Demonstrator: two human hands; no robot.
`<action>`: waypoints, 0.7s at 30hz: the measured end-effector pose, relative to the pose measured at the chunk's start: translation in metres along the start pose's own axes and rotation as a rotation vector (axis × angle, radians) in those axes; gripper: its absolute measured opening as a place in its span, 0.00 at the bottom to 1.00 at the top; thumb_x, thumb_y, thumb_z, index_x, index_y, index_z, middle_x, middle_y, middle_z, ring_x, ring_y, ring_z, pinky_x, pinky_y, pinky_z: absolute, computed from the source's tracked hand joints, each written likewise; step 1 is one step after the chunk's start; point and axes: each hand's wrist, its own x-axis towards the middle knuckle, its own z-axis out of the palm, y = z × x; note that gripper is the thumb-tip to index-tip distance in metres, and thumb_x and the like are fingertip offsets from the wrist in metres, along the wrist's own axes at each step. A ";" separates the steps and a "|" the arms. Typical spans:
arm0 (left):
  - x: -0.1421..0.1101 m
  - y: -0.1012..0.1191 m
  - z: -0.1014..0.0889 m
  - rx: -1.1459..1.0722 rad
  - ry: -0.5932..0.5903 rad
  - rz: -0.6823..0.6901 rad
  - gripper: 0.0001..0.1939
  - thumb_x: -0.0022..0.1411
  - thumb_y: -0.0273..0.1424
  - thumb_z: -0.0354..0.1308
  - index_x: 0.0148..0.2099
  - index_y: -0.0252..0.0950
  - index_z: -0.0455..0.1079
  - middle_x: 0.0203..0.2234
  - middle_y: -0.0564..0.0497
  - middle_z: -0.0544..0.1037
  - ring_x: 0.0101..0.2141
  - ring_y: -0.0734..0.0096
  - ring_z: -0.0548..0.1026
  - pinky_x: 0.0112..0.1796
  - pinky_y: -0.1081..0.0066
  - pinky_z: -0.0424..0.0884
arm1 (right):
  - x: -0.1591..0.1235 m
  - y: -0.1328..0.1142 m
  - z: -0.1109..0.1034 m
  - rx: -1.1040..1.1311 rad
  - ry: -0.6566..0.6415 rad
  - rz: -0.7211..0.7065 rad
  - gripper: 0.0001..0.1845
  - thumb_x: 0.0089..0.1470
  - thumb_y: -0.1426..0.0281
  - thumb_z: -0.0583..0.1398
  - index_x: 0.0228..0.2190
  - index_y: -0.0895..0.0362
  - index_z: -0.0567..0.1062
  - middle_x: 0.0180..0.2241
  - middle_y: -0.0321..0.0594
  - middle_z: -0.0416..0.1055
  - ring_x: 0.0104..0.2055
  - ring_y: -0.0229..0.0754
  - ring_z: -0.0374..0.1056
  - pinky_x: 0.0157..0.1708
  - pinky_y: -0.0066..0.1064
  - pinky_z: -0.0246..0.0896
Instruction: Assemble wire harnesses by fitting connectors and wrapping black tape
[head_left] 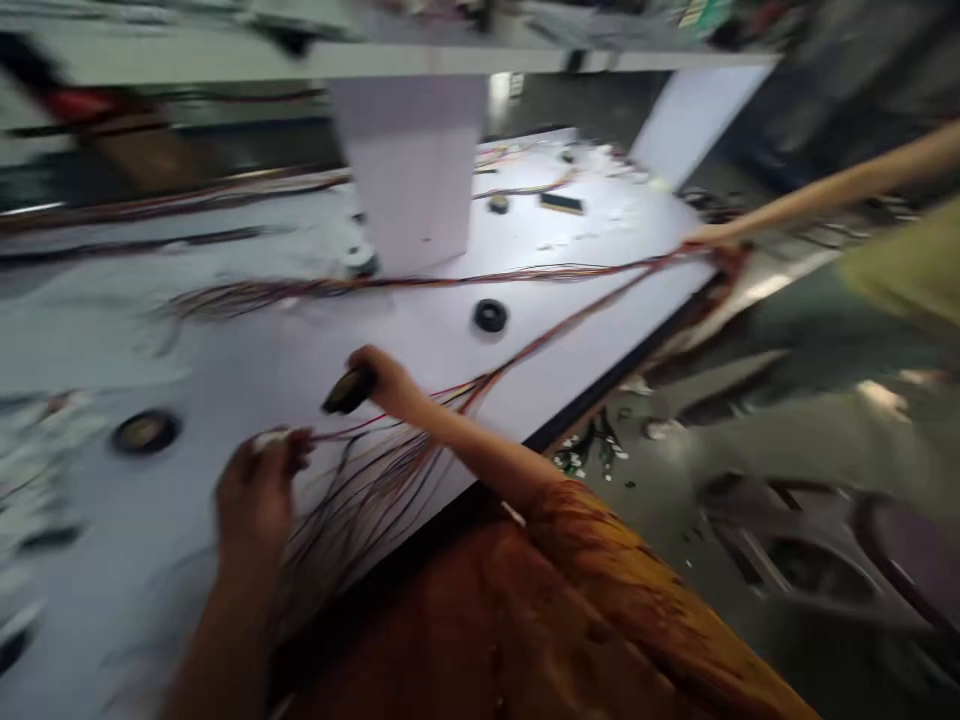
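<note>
Along the near edge of the worktop (420,350), the loose wire bundle (487,378) fans toward the wearer, its long axis slanting to the far right corner, where a co-worker's hand (709,236) touches it. One red wire (341,434) reaches left to the left hand (255,490), whose fingertips pinch a small white piece (271,438), blurred. Right hand (386,385) nearer the bundle, just beyond the red wire, closed around a dark roll (351,388). Black ring (491,316) farther off; second dark roll (146,432) left of both hands. No container identifiable.
</note>
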 end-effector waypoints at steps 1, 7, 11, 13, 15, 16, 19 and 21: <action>0.002 0.000 0.000 -0.072 0.084 -0.069 0.12 0.52 0.40 0.69 0.35 0.39 0.75 0.29 0.54 0.82 0.27 0.77 0.76 0.26 0.78 0.72 | 0.001 -0.001 0.007 0.078 -0.034 0.013 0.12 0.49 0.80 0.58 0.37 0.56 0.68 0.37 0.37 0.71 0.42 0.37 0.69 0.46 0.29 0.66; 0.017 0.001 -0.006 -0.187 0.097 -0.110 0.20 0.45 0.41 0.73 0.37 0.34 0.76 0.29 0.51 0.79 0.27 0.77 0.76 0.29 0.76 0.72 | 0.005 0.007 0.038 0.598 -0.162 0.242 0.19 0.40 0.73 0.57 0.39 0.56 0.72 0.29 0.33 0.74 0.29 0.34 0.68 0.27 0.24 0.63; 0.016 0.003 -0.011 -0.130 0.055 -0.119 0.21 0.47 0.42 0.72 0.40 0.33 0.77 0.38 0.46 0.80 0.27 0.77 0.76 0.24 0.78 0.68 | 0.007 0.015 0.049 0.570 -0.109 0.274 0.20 0.38 0.71 0.57 0.38 0.56 0.73 0.27 0.33 0.74 0.27 0.35 0.67 0.25 0.25 0.61; 0.017 0.004 -0.013 -0.092 0.034 -0.139 0.21 0.49 0.42 0.71 0.41 0.33 0.78 0.42 0.44 0.80 0.25 0.79 0.75 0.20 0.79 0.64 | 0.010 0.019 0.055 0.491 -0.077 0.219 0.19 0.39 0.71 0.57 0.38 0.56 0.74 0.28 0.33 0.73 0.28 0.36 0.67 0.28 0.27 0.63; 0.020 0.005 -0.015 -0.057 0.025 -0.154 0.21 0.50 0.42 0.70 0.42 0.34 0.78 0.42 0.44 0.80 0.22 0.80 0.73 0.16 0.80 0.59 | 0.012 0.019 0.059 0.380 -0.048 0.119 0.16 0.42 0.70 0.58 0.37 0.56 0.75 0.29 0.34 0.73 0.31 0.37 0.68 0.33 0.29 0.65; 0.021 0.005 -0.016 -0.037 0.023 -0.154 0.21 0.50 0.42 0.69 0.42 0.34 0.78 0.41 0.44 0.80 0.21 0.81 0.72 0.15 0.80 0.57 | 0.012 0.016 0.060 0.321 -0.037 0.065 0.15 0.43 0.71 0.58 0.37 0.57 0.75 0.30 0.35 0.73 0.33 0.38 0.68 0.36 0.31 0.66; 0.025 0.005 -0.017 0.030 0.030 -0.147 0.18 0.52 0.42 0.67 0.40 0.34 0.77 0.33 0.48 0.81 0.14 0.84 0.66 0.12 0.79 0.52 | 0.003 0.000 0.054 0.164 0.008 -0.097 0.13 0.49 0.74 0.56 0.38 0.57 0.75 0.34 0.38 0.74 0.37 0.39 0.69 0.40 0.33 0.66; 0.026 0.006 -0.016 0.056 0.033 -0.143 0.17 0.54 0.42 0.66 0.39 0.34 0.77 0.29 0.50 0.80 0.11 0.86 0.61 0.11 0.79 0.50 | -0.012 -0.013 0.048 0.068 0.029 -0.242 0.15 0.51 0.77 0.54 0.40 0.57 0.75 0.37 0.40 0.73 0.40 0.40 0.69 0.42 0.33 0.66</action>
